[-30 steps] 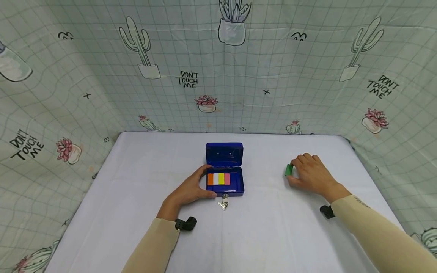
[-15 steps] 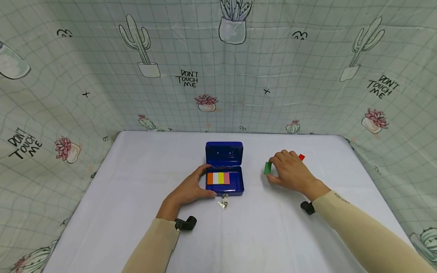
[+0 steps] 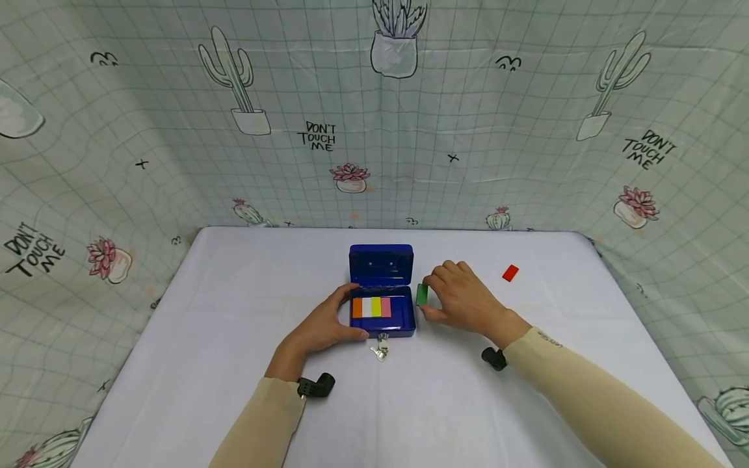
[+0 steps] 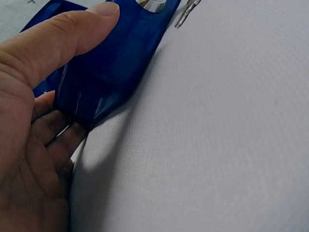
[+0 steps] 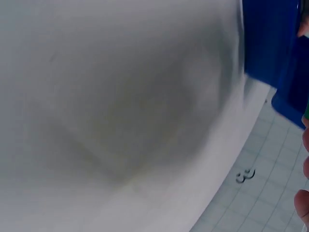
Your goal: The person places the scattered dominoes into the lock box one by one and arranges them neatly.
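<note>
A small blue metal box [image 3: 405,316] stands on the white table with its lid [image 3: 381,265] raised at the back. Inside, side by side, lie an orange block [image 3: 357,307], a white block [image 3: 367,307], a yellow block [image 3: 376,307] and a pink block [image 3: 386,307], with bare floor to their right. My left hand [image 3: 320,327] grips the box's left end, its thumb on the front rim in the left wrist view. Just beyond the box's right wall, my right hand [image 3: 462,296] pinches a green block [image 3: 422,295] between thumb and fingers.
Small keys [image 3: 381,351] hang from the lock at the box's front. A red block [image 3: 510,273] lies alone on the white tablecloth [image 3: 281,273] at the right. Behind the table hangs a patterned curtain [image 3: 409,182].
My right hand has carried the green block leftward, close to the box, uncovering the red block behind it. My left hand keeps its grip on the box.
</note>
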`<act>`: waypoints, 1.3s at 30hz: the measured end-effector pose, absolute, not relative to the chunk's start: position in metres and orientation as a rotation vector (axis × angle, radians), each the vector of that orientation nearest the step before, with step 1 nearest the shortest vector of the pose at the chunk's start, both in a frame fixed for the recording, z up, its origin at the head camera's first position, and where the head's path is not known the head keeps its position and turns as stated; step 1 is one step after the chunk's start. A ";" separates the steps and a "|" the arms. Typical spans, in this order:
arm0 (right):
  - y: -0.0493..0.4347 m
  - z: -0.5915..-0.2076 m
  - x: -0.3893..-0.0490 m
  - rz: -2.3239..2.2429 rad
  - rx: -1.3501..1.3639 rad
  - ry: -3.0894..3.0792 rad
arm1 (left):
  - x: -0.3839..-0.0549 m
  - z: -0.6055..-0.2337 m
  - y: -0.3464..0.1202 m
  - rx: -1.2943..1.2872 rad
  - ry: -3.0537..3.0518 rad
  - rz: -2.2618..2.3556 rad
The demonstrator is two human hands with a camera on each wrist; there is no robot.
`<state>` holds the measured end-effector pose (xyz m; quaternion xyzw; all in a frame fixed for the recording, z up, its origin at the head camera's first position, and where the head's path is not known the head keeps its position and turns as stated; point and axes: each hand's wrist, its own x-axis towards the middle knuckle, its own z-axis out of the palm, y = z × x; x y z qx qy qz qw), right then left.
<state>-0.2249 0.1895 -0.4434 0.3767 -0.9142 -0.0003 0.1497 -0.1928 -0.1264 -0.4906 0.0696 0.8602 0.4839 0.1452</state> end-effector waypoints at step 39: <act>0.134 -0.458 -0.231 -0.196 1.236 -2.698 | -0.193 -0.490 -0.130 0.249 2.449 1.421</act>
